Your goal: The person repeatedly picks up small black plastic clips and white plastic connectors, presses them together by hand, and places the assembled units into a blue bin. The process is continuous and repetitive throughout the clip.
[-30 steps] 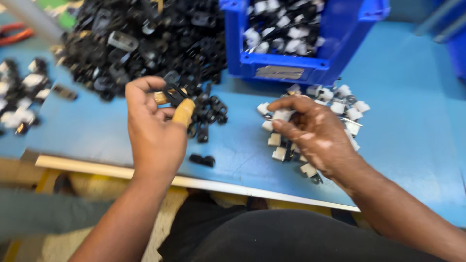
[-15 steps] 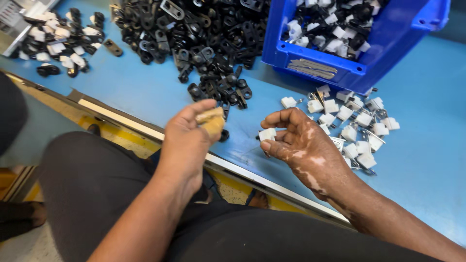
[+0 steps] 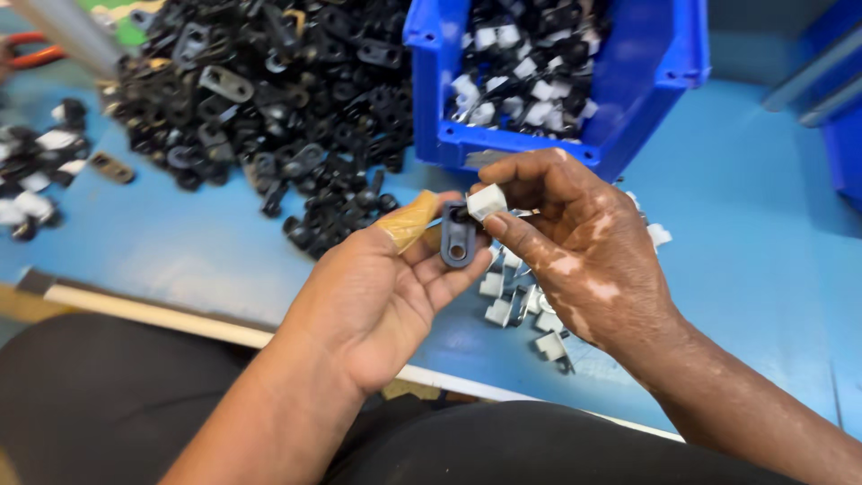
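One black clip, one white cap, two hands

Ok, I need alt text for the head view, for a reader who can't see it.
Two bare hands meet over a blue table: the left hand holds a small black plastic clip with a round hole, and the right hand presses a small white plastic block against its top. Behind lie a heap of black clips and a blue plastic bin.

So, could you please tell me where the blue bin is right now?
In the head view, the blue bin sits at the top, right of centre, on the blue table, beside the heap of black clips.
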